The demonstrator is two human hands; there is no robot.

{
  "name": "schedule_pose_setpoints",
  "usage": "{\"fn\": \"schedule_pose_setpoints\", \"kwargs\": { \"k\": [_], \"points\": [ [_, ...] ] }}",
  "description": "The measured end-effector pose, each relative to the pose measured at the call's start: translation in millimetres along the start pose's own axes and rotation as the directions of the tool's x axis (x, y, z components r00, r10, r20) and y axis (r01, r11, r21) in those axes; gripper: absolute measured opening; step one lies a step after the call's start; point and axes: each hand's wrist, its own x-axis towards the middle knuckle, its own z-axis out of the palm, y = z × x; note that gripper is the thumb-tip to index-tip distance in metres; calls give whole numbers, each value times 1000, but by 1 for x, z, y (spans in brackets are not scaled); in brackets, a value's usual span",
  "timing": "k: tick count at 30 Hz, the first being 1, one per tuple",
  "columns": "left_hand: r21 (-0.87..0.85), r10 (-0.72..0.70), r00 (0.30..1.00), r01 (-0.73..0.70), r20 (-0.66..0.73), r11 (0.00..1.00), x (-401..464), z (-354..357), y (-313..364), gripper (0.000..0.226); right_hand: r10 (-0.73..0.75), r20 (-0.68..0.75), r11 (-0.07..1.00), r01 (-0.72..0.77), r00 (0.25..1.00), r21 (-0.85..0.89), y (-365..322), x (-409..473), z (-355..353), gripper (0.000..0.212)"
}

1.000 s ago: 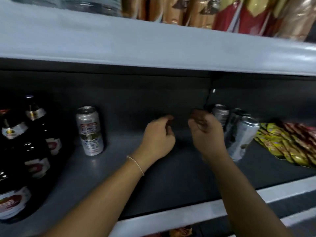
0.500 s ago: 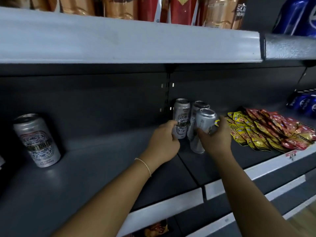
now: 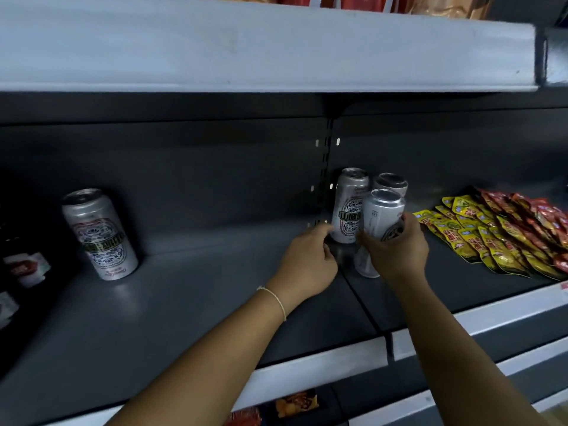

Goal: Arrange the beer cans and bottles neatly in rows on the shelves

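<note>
Three silver beer cans cluster at the back of the dark shelf [image 3: 184, 302], by the upright post. My right hand [image 3: 396, 250] grips the front can [image 3: 382, 210] round its middle; that can leans slightly left. My left hand [image 3: 307, 259] is low beside the labelled can [image 3: 350, 207], index fingertip touching its lower side and the other fingers loosely curled, holding nothing. The third can [image 3: 392, 181] stands behind them, mostly hidden. A lone labelled can [image 3: 98, 235] stands far off to the left.
Dark beer bottles [image 3: 27, 265] crowd the far left edge. Yellow and red snack packets [image 3: 491, 232] lie in rows right of the cans. The upper shelf [image 3: 276, 50] hangs low overhead. A seam splits the shelf below my hands.
The view swung right, then eased back. My hands went to the can cluster; the right took the front can, and the left has slid down off the labelled can.
</note>
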Motion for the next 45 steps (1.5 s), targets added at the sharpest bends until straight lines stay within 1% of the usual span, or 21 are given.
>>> {"fn": "schedule_pose_setpoints", "kwargs": {
  "k": [4,7,10,13,19,24,29,32,37,38,41,45],
  "points": [
    [-25,-35,999,35,11,999,-9,-14,-7,47,-76,53,997,75,996,28,-32,-18,10,63],
    [-45,-61,998,61,-8,997,-22,-34,-17,47,-141,106,989,135,984,60,-62,-33,22,59],
    [-66,-107,993,103,-56,992,-36,-62,-35,47,-198,170,979,186,965,85,-91,-53,38,54],
    [-86,-162,978,152,-128,985,-49,-95,-59,52,-236,234,968,208,943,139,-118,-75,58,51],
    [-208,-306,926,262,-219,942,-86,-158,-109,53,-280,342,952,213,897,220,-162,-124,101,59],
    [-275,-410,876,341,-253,899,-121,-196,-142,53,-307,448,942,201,840,269,-191,-165,133,55],
    [-306,-444,853,360,-274,881,-147,-222,-163,50,-333,504,933,201,797,299,-213,-200,160,55],
    [-316,-464,848,379,-258,869,-161,-232,-170,50,-348,518,928,208,781,310,-222,-215,170,54],
    [-266,-447,862,385,-238,884,-176,-239,-180,42,-325,549,925,137,770,355,-230,-227,183,55],
    [-265,-445,867,385,-226,884,-177,-240,-180,43,-306,557,924,101,772,368,-230,-228,187,54],
    [-314,-449,871,378,-198,871,-180,-241,-184,63,-231,583,900,-55,779,431,-231,-230,195,52],
    [-311,-430,890,370,-151,875,-184,-246,-184,66,-180,623,827,-226,761,515,-239,-229,196,46]
  ]
}}
